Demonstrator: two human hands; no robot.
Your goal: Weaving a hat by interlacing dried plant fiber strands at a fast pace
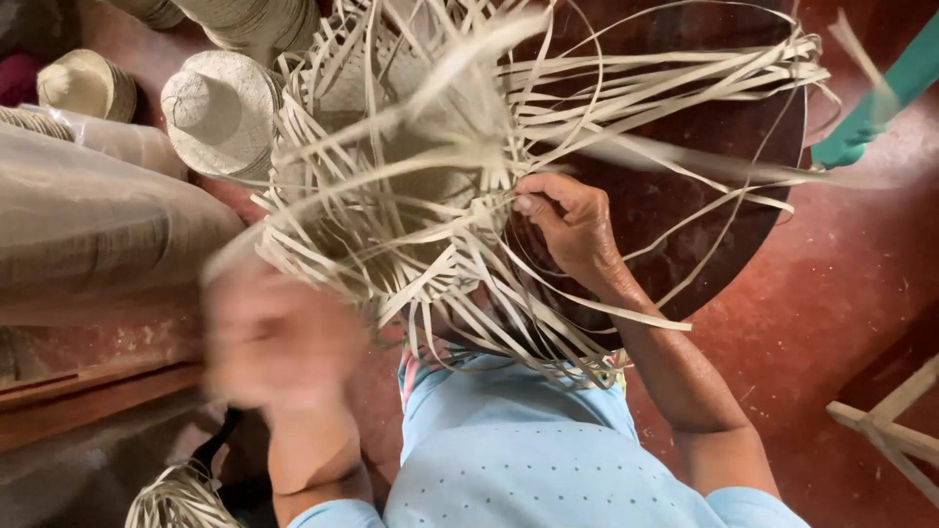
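Where the head view looks down, a half-woven straw piece (411, 196) of pale flat strips sits before the person's chest, over a round dark table (704, 196). Right hand (572, 225): fingers pinched closed on strips at the weave's edge. Left hand (274, 337): blurred, finger state cannot be told; finished straw hats (220, 112) lie beyond.
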